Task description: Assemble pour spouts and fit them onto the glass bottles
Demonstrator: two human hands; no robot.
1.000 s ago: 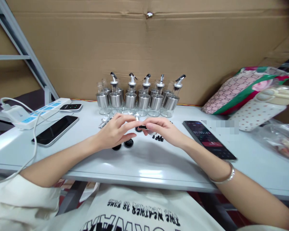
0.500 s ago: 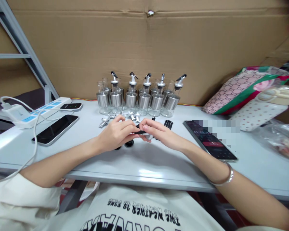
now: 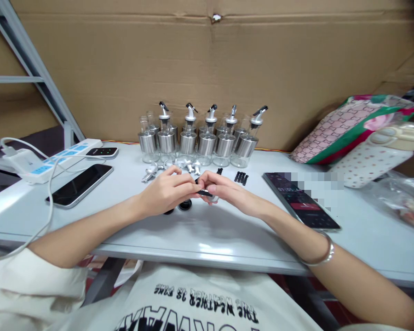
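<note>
Both hands meet just above the middle of the pale grey table [image 3: 207,239]. Left hand [image 3: 165,192] and right hand [image 3: 227,191] each pinch, with fingertips, the same small black and silver pourer part [image 3: 204,193], held between them just above the tabletop. Two round black caps [image 3: 179,208] lie on the table directly under the left hand. Short black plugs [image 3: 240,177] sit in a little group just beyond the right hand, and loose silver spouts [image 3: 152,173] lie beyond the left. A row of glass and steel oil bottles [image 3: 200,142] stands at the back against brown cardboard. A dark phone [image 3: 301,200] lies to the right, a second phone [image 3: 79,185] to the left.
</note>
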